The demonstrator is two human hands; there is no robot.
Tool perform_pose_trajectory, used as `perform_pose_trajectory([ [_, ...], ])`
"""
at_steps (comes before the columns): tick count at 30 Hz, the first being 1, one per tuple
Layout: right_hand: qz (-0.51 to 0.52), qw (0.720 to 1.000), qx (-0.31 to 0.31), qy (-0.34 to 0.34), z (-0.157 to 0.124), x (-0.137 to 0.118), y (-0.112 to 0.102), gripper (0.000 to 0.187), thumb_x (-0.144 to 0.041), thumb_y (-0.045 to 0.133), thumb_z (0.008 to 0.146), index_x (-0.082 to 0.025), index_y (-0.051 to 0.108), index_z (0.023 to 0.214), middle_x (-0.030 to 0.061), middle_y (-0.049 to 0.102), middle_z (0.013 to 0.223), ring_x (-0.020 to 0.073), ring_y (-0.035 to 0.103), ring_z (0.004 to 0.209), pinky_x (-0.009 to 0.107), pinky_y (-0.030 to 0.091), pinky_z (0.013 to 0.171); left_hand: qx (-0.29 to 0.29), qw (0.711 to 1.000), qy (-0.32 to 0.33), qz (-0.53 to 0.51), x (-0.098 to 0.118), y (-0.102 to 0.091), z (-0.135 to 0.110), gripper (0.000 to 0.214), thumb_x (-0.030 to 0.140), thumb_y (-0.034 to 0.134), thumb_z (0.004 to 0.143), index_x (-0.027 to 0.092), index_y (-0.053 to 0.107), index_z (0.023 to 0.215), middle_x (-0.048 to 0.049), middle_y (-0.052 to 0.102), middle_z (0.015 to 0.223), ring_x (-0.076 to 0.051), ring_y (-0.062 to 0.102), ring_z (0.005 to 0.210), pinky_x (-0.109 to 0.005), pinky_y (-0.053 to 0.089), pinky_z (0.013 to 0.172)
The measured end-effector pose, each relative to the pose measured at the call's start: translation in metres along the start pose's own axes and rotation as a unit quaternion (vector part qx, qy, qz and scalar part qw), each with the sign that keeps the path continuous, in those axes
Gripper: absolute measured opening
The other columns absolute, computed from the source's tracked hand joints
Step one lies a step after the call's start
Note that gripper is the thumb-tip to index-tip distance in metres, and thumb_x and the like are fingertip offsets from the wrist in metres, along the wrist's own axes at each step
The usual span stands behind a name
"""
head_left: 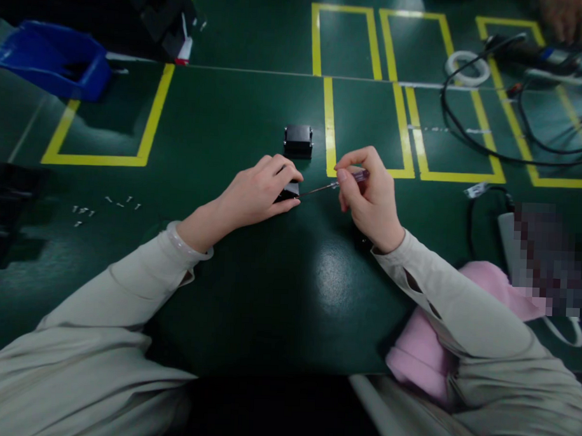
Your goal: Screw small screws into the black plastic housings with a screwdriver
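Observation:
My left hand (258,190) is closed around a small black block (289,192) on the dark green table, thumb and fingers on opposite sides of it. Much of the block is hidden under the fingers. In my right hand (372,198) is a screwdriver (337,183), pinched by its translucent handle. Its thin shaft points left, and the tip meets the block's right side, where a small bright spot shows. Just beyond my left hand stands a second black block (298,140) with small metal screws at its sides.
Several loose screws (84,211) lie left of my left arm. A blue bin (53,57) sits at the far left. Cables (447,115) and a white tape ring (467,68) are at the right, near another person's hand (568,18). Pink cloth (424,356) lies by my right sleeve.

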State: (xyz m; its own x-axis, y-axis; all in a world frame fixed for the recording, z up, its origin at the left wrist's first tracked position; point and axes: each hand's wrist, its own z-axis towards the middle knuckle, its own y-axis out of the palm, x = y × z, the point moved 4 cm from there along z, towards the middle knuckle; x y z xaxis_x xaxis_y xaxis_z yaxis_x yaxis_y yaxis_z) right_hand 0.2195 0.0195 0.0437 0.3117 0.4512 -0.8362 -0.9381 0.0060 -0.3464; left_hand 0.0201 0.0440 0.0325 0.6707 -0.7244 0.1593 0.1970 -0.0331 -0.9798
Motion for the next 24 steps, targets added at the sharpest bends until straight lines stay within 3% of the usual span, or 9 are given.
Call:
perform_pose_trajectory([
  [4,0.020,1.000,0.000,0.001,0.0004,0.0024,0.0004,0.012,-0.038,0.052,0.101,-0.025,0.051,0.102,-0.0090,0.048,0.063,0.0061,0.047,0.044,0.027,0.035,0.044,-0.002,1.000,-0.003,0.009,0.0004,0.0004,-0.0001,0.037,0.038,0.057,0.097,0.015,0.055,0.127,-0.0136,0.058,0.130,-0.028,0.056,0.117,-0.040,0.055,0.092],
  [10,-0.005,1.000,0.002,0.008,-0.0002,-0.0004,-0.0006,0.020,-0.041,0.054,0.101,-0.025,0.051,0.089,-0.0103,0.045,0.053,0.0054,0.044,0.039,0.026,0.031,0.043,-0.003,1.000,-0.005,0.004,0.0014,-0.0002,0.0002,0.036,0.037,0.057,0.097,0.015,0.055,0.126,-0.0138,0.058,0.129,-0.028,0.056,0.117,-0.041,0.055,0.092],
  [18,0.019,1.000,-0.004,-0.004,-0.0002,0.0013,0.0008,0.016,-0.042,0.052,0.101,-0.025,0.051,0.101,-0.0083,0.051,0.066,0.0058,0.047,0.044,0.027,0.035,0.044,0.004,1.000,0.003,0.003,0.0000,0.0006,-0.0003,0.037,0.037,0.057,0.097,0.015,0.054,0.127,-0.0146,0.058,0.130,-0.029,0.056,0.116,-0.042,0.056,0.090],
  [24,0.003,1.000,-0.010,0.007,-0.0008,-0.0007,0.0006,0.022,-0.046,0.052,0.101,-0.025,0.051,0.093,-0.0100,0.046,0.056,0.0064,0.046,0.041,0.027,0.033,0.045,0.002,1.000,0.003,-0.006,-0.0001,0.0011,0.0000,0.036,0.038,0.056,0.098,0.016,0.054,0.126,-0.0149,0.058,0.129,-0.029,0.056,0.117,-0.042,0.055,0.090],
])
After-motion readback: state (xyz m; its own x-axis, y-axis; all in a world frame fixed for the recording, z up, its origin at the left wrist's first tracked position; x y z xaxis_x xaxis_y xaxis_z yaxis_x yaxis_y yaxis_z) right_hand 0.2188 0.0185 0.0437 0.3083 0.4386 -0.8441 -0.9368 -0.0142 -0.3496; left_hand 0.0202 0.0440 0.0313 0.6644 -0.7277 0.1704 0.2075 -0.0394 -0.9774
